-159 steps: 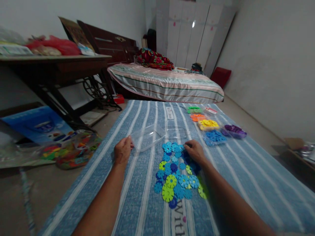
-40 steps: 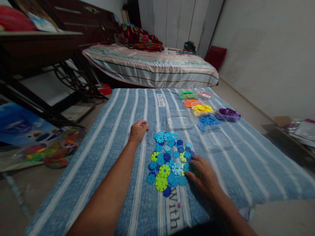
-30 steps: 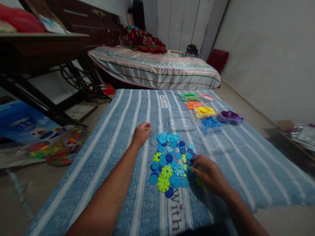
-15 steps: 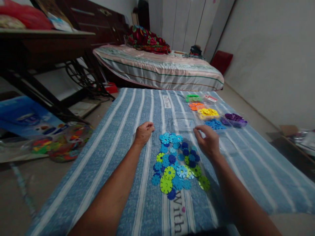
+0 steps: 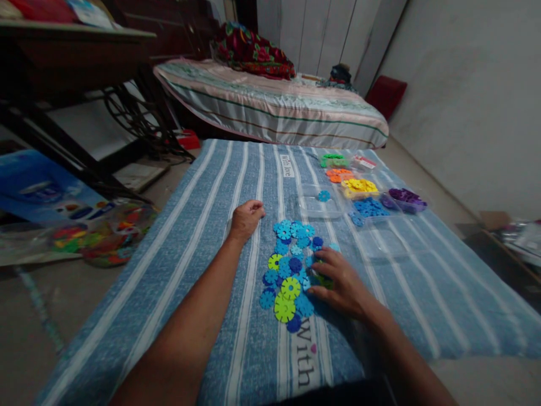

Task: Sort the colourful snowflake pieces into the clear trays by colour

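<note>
A loose pile of notched plastic discs [image 5: 291, 288] in light blue, dark blue and lime green lies on the striped cloth. Over the right side of this pile is my right hand [image 5: 340, 282], open, fingers spread and thumb apart, covering some discs. My left hand [image 5: 248, 219] rests left of the pile with its fingers curled together; whatever they may hold is hidden. Beyond the pile stands a clear plastic box [image 5: 320, 211] with one light blue disc [image 5: 324, 195] in it.
Along the right stand clear boxes of green discs [image 5: 333, 160], orange discs [image 5: 339, 175], yellow discs [image 5: 359, 187], blue discs [image 5: 370, 207] and purple discs [image 5: 406, 199]. Nearer lies a clear lid or tray [image 5: 382, 241]. A bed [image 5: 274, 107] is behind the table.
My right hand has moved from beside the clear box down to the pile and opened. A light blue disc now shows in that box. The left hand stays put; the view has tilted slightly.
</note>
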Available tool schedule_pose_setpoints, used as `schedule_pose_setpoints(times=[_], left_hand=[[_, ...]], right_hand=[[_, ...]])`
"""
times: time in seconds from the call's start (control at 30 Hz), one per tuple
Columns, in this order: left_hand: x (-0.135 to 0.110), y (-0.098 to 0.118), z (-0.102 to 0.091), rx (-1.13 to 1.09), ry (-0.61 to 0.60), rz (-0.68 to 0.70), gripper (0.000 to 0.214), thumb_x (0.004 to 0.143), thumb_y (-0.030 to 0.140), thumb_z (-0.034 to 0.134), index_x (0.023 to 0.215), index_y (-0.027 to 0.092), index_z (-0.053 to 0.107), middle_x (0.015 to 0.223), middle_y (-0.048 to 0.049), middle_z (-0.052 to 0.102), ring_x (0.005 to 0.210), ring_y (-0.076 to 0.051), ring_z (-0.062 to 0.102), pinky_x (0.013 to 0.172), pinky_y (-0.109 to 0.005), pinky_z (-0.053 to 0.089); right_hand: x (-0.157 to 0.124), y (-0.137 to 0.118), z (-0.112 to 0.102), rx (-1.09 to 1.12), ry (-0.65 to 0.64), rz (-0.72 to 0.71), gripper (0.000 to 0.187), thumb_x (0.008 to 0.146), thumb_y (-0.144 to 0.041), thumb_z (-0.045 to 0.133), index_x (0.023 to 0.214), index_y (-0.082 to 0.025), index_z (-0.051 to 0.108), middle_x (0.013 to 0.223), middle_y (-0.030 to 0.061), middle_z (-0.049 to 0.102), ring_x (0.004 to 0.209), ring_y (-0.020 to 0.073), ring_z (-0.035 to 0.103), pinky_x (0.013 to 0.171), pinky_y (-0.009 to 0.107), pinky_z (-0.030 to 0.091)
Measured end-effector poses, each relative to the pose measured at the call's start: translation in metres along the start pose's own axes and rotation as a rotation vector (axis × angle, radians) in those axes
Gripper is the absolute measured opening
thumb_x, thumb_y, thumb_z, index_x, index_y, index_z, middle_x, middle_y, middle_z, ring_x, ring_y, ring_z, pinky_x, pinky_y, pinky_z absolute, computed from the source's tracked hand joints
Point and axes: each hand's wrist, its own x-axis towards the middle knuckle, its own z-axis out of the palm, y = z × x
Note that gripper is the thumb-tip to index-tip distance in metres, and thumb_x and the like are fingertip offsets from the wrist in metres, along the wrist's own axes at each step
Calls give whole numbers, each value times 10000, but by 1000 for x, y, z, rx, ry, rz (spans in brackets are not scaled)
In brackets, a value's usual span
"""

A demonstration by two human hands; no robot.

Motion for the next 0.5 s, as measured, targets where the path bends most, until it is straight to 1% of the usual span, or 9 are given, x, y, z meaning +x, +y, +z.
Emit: schedule_pose_setpoints(times=[0.1,0.17,0.23,0.3,0.4,0.5], left_hand=[[1,-1,0,21,10,-6,228,655,308,677,847,186,695,715,2,702,738,-199,708,736,-308,555],[1,-1,0,31,11,-11,234,654,313,675,850,187,697,708,4,699,739,-198,707,738,-307,554],[1,-1,0,29,9,-15,243,652,317,674,856,187,698,712,4,700,740,-196,707,741,-307,554],[0,-1,0,19,10,-17,248,652,320,670,858,185,697,719,3,702,735,-195,707,736,-306,553],[0,0,0,9,13,-13,249,651,326,673,855,185,696,707,3,699,729,-197,706,726,-305,553],[0,0,0,10,11,-8,248,646,330,682,849,187,699,696,3,700,735,-200,708,721,-302,556]], right_hand=[[-4,-5,-1,-42,-93,7,369,825,-373,775,1136,-179,742,1391,191,606,1390,402,470,1117,609,433],[-3,-6,-1,-42,-101,10,356,818,-347,778,1127,-172,743,1392,195,608,1389,403,472,1119,613,430],[-3,-7,-2,-17,-80,21,334,799,-321,791,1099,-181,744,1368,183,626,1370,390,496,1117,600,437],[-2,-8,-4,31,-59,42,256,794,-287,788,1029,-197,744,1327,161,651,1327,361,541,1097,563,464],[2,-11,-12,135,-38,75,36,829,-234,734,850,-212,714,1198,119,705,1180,293,644,992,468,540],[15,-10,-25,227,-5,92,91,854,-231,697,766,-218,678,1040,81,741,1016,243,705,880,398,569]])
